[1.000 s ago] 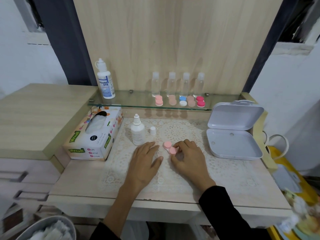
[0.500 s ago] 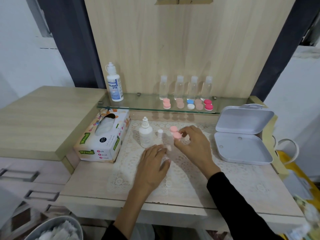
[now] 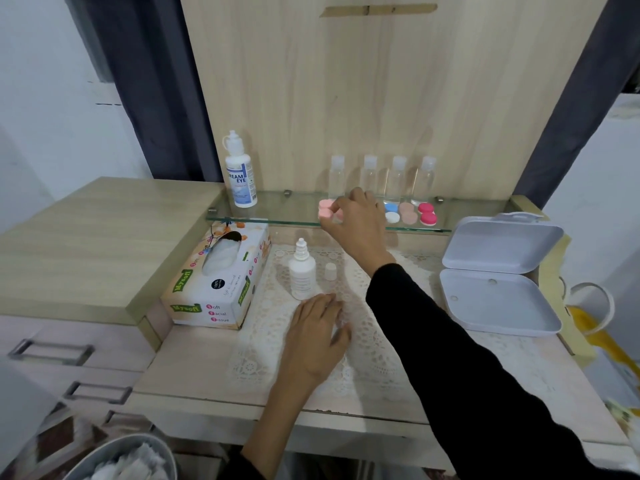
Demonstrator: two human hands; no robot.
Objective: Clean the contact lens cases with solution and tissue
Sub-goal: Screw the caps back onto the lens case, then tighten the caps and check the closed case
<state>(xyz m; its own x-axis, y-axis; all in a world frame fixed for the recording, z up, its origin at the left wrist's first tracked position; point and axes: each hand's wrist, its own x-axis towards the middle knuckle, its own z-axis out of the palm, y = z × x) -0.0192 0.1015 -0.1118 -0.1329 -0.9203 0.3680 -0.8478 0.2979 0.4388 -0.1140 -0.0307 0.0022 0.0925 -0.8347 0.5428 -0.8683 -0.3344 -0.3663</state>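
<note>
An open white box point(image 3: 498, 299) lies at 3 o'clock on the desk point(image 3: 194, 368), its lid leaning back. A lace mat point(image 3: 374, 358) covers the desk's middle. At 12 o'clock a glass shelf point(image 3: 294, 211) carries four clear bottles point(image 3: 396, 178) in a row against a wooden panel point(image 3: 381, 98). Drawers point(image 3: 52, 351) sit at 8 o'clock, a grey bin point(image 3: 114, 452) at 7, a dark curtain point(image 3: 156, 98) at 11.

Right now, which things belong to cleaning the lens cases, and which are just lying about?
For the job: pink lens case in the right hand, other cases on the shelf, dropper bottle, tissue box.
Lying about: open white box, four clear bottles.
</note>
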